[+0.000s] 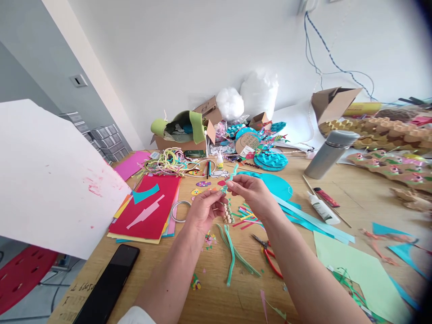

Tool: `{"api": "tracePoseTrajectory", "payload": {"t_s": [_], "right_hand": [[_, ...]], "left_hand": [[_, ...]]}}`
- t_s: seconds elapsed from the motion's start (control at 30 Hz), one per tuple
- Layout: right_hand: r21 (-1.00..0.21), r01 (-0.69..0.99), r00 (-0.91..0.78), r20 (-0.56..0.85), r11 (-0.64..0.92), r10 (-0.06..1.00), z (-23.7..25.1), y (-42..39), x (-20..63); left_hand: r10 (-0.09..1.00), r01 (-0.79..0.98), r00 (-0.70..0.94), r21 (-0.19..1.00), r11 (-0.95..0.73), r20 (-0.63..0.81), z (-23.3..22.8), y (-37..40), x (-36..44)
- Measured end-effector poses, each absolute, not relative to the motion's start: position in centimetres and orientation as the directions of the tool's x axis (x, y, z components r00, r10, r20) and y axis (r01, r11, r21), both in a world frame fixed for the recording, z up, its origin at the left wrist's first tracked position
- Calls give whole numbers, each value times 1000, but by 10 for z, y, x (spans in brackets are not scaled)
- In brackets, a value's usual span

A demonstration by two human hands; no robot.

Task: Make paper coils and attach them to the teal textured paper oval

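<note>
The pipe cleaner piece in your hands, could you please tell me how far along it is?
Done: a few wooden beads hang threaded below the hands. In hand: the left hand and right hand pinch a teal pipe cleaner between them above the table. Left: more green pipe cleaners lie unused, scissors beside them.

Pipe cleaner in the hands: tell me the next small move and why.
Probably slide the next bead up the pipe cleaner. The left hand and right hand pinch it together above the table, with a short row of pale beads hanging just below the fingers, and its teal tip stands free above. Spare pipe cleaners lie below, not needed yet.
</note>
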State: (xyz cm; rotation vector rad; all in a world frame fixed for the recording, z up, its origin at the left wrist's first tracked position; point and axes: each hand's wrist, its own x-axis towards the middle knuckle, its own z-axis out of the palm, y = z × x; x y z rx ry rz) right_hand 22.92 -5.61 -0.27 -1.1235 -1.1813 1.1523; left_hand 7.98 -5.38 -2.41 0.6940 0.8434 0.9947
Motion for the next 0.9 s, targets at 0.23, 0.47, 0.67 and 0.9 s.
{"api": "tracePoseTrajectory", "payload": {"t_s": [0.23,0.47,0.67,0.9], "right_hand": [[-989,88,22,120,118,993,-4,-55,232],[-991,90,-264,72,99,962,-8,-55,232],[-997,59,-449,14,45,894,-12,-56,229],[-992,89,-396,48,90,917,-16,-55,225]], "left_hand": [[917,-379,322,855,354,-236,-26,-54,81],[975,-466,198,865,185,-101,-25,-47,74],[980,-459,193,878,137,-52,-22,-44,69],[1000,-430,25,903,-1,14,-26,-42,70]]}}
